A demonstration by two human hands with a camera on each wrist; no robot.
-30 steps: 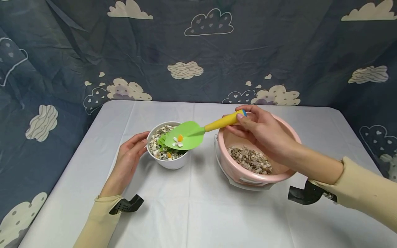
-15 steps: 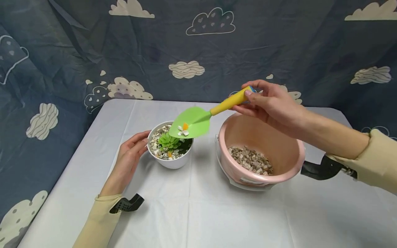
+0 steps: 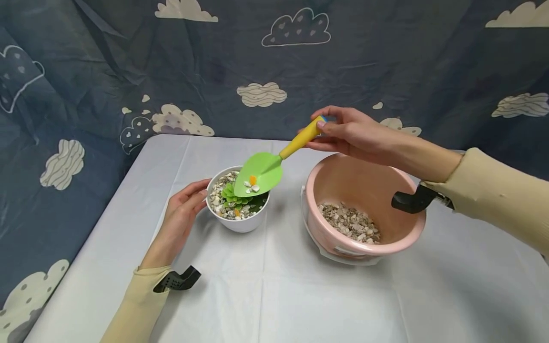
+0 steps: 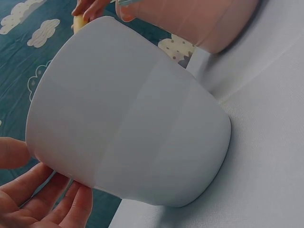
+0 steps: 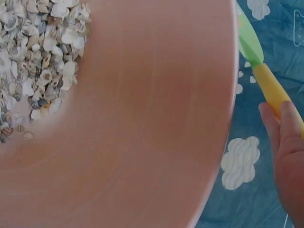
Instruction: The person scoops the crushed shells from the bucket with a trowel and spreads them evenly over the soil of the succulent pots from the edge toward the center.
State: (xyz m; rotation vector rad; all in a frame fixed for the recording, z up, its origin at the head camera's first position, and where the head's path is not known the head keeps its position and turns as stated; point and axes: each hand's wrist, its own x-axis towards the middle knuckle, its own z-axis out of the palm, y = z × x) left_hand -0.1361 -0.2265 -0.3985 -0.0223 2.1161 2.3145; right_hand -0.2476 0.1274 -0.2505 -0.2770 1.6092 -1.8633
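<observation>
In the head view my right hand (image 3: 352,136) holds a hand trowel (image 3: 268,172) by its yellow handle, thumb pressed near the blue end. Its green blade tilts down over a white pot (image 3: 240,225) and carries a few small white and orange pieces. Inside the pot are a green succulent (image 3: 230,194), partly hidden by the blade, dark soil on the right and shell bits (image 3: 217,193). My left hand (image 3: 180,219) touches the pot's left side; the left wrist view shows thumb and loosely extended fingers (image 4: 76,202) against its wall.
Right of the pot stands a pink bucket (image 3: 315,233) with crushed shells (image 3: 349,224) at the bottom. My right forearm passes above its far rim. A white cloth (image 3: 240,295) covers the table, and a dark cloud-patterned curtain (image 3: 206,57) hangs behind.
The right hand lifts the trowel up and right off the pot, then brings it back left, its blade tipping more steeply over the succulent. The left hand stays at the pot.
</observation>
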